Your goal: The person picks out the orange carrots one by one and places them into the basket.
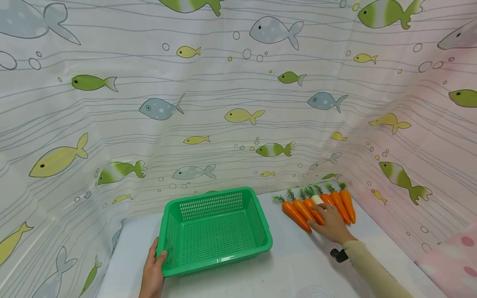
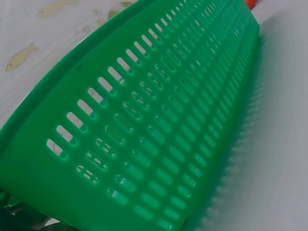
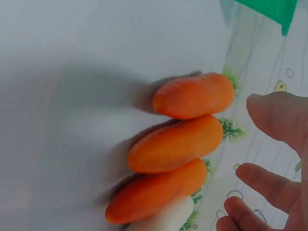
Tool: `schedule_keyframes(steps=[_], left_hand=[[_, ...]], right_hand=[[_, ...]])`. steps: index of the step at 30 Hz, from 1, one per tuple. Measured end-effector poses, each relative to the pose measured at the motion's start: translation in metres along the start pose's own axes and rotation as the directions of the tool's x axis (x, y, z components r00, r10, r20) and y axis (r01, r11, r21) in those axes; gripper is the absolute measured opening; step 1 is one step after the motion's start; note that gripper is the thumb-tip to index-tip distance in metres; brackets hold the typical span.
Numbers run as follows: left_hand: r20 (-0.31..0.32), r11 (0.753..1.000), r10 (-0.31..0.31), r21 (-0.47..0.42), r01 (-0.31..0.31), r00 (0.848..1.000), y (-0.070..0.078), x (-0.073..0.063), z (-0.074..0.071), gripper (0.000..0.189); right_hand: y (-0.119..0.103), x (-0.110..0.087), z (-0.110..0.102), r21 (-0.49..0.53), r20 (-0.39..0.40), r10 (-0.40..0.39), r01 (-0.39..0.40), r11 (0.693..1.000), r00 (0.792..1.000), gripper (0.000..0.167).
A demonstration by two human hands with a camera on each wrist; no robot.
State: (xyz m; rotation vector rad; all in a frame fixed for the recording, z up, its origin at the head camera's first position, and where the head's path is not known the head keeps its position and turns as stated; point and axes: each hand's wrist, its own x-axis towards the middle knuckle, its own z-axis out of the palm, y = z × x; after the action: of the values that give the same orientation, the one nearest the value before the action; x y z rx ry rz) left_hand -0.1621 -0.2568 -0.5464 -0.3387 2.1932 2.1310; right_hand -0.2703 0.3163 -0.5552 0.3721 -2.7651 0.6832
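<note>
My left hand grips the left side of a green plastic basket, its thumb over the rim. Nothing lies inside the basket. In the left wrist view the slotted basket wall fills most of the picture. My right hand reaches over a row of orange carrots with green tops, fingers spread and nothing held. A white vegetable with a green top lies among them, partly behind the hand. In the right wrist view the extended fingers hover near three carrots and the white vegetable.
The white table carries the basket on the left and the carrot row at the back right. A fish-patterned curtain encloses the back and sides. A black device sits at my right wrist.
</note>
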Motion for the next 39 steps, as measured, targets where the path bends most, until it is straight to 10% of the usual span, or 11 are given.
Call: schedule_keyframes(steps=[39], left_hand=[[-0.067, 1.000, -0.025, 0.000, 0.025, 0.997, 0.002, -0.002, 0.005, 0.066]], right_hand=[[-0.026, 0.051, 0.040, -0.126, 0.134, 0.159, -0.142, 0.982, 0.978, 0.033]])
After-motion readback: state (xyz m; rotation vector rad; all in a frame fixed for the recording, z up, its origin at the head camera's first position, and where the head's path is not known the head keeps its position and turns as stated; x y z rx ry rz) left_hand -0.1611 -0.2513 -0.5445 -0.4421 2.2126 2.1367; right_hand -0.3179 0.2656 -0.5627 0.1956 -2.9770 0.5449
